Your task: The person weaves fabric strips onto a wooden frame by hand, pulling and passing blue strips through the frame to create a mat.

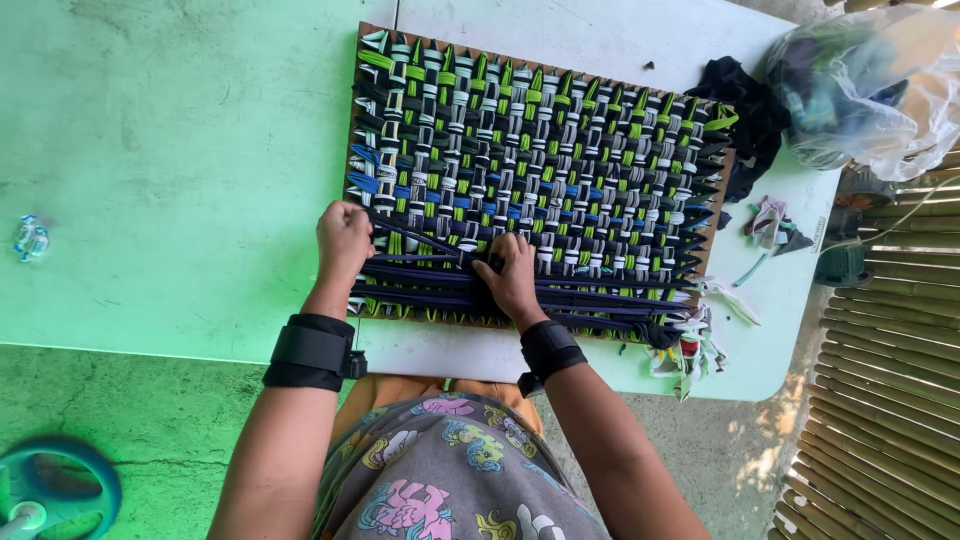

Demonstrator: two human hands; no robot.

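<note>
Head camera is looking straight down at a rectangular weaving frame [400, 40] lying on a pale green table [180, 170], and the frame is carrying a half-woven mat [540, 170] of black, white, green and blue cloth strips. Near the frame's closest edge, dark navy strips [590, 290] are running sideways in a bunch, not yet packed into the weave above them. The left hand [343, 238] is sitting at the left edge of the frame, curled into a fist and gripping the end of one dark strip [415, 235] that is stretching diagonally toward the middle. The right hand [510, 275] is resting on the navy strips near the centre, its fingers bent down and pressing into them; it is probably pinching a strip, though the fingertips are hidden among the cloth. The two hands are staying apart from each other, each wearing a black wrist strap [312, 352]. Loose cloth scraps [690, 350] are lying at the frame's near right corner, and a clear plastic bag [870, 90] of dark fabric is sitting at the far right of the table. Below the table edge, a patterned grey garment [450, 480] is covering the person's lap.
</note>
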